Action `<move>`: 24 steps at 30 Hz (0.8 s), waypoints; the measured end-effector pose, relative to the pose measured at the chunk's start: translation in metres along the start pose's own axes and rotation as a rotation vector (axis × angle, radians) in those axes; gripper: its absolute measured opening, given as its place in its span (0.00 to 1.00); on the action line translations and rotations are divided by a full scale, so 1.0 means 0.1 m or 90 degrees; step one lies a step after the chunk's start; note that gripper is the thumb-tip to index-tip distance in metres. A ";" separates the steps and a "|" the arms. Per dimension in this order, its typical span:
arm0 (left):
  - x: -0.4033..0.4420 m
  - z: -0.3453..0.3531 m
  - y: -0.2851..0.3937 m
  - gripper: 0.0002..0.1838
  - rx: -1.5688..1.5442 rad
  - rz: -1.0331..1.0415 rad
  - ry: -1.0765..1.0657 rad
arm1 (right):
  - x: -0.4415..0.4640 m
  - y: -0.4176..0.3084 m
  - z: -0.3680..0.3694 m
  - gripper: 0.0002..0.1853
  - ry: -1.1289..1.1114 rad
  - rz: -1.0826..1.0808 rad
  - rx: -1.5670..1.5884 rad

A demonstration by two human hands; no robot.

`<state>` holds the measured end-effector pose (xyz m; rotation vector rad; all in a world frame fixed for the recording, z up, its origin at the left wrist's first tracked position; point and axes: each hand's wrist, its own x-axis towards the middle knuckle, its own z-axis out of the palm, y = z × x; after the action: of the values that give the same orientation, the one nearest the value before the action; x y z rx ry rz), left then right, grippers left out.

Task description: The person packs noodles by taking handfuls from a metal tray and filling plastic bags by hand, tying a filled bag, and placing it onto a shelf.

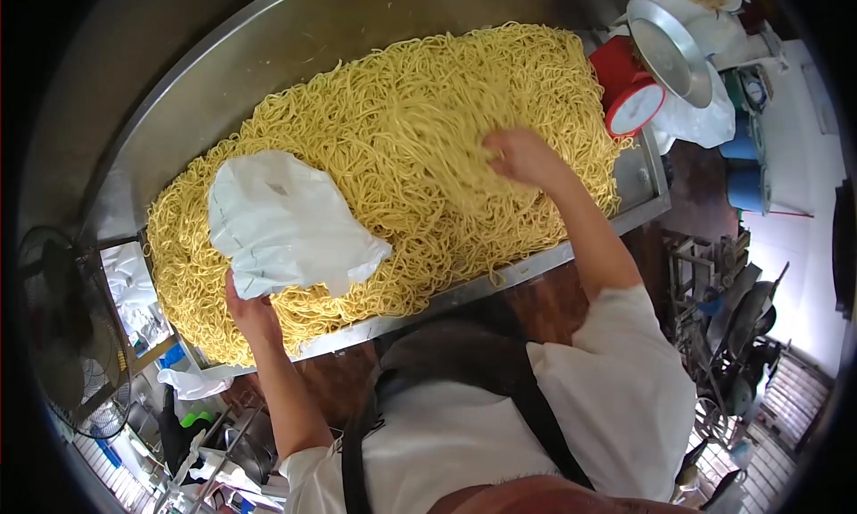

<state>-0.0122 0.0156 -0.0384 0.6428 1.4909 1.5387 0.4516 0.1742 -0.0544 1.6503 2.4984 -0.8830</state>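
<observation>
Where the bench (636, 182) runs from near left to far right, noodles (321, 126) mostly cover it; the bag (286, 215) lies over their left part, its near edge grasped by the left hand (256, 319). Noodles lie left of the right hand (522, 160), whose blurred grasp cannot be told.

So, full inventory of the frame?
tray: 1, silver, centre
noodles: one heap, yellow, in tray
plastic bag: 1, white, over noodles
scale: 1, red, tray's right end
scale pan: 1, silver, at scale
fan: 1, dark, far left
containers: at least 2, blue, far right
pan-like things: several, dark, right
floor: 1, brown, below tray
clutter: many, mixed, both sides
apron: 1, black, bottom centre
shirt: 1, white, bottom centre
left hand: 1, bare, at bag's near edge
right hand: 1, bare, blurred, at noodles
</observation>
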 end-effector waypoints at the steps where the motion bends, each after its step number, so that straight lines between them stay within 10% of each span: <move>1: 0.02 -0.04 -0.01 0.23 0.013 -0.009 0.013 | -0.11 0.13 0.03 0.20 -0.014 -0.035 0.006; 6: 0.12 0.12 0.01 0.24 0.024 -0.012 -0.020 | -0.27 0.24 -0.20 0.20 0.091 -0.015 0.052; 9: 0.14 0.23 0.02 0.24 0.039 0.013 -0.051 | 0.10 0.13 -0.10 0.18 0.432 0.045 -0.058; 14: 0.18 0.25 -0.07 0.24 0.045 0.025 -0.061 | 0.46 -0.20 -0.06 0.21 0.169 0.078 0.175; 17: 0.06 0.27 0.02 0.22 0.014 0.012 -0.041 | 0.03 -0.70 -0.40 0.22 0.316 -0.020 0.392; 24: 0.04 0.10 0.09 0.15 0.239 0.169 -0.116 | -0.19 -0.08 0.45 0.32 0.375 0.041 -0.043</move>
<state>-0.0082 0.0251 -0.0291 1.2086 1.6141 1.3551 0.4405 0.1348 -0.0829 2.2091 2.7433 -0.3235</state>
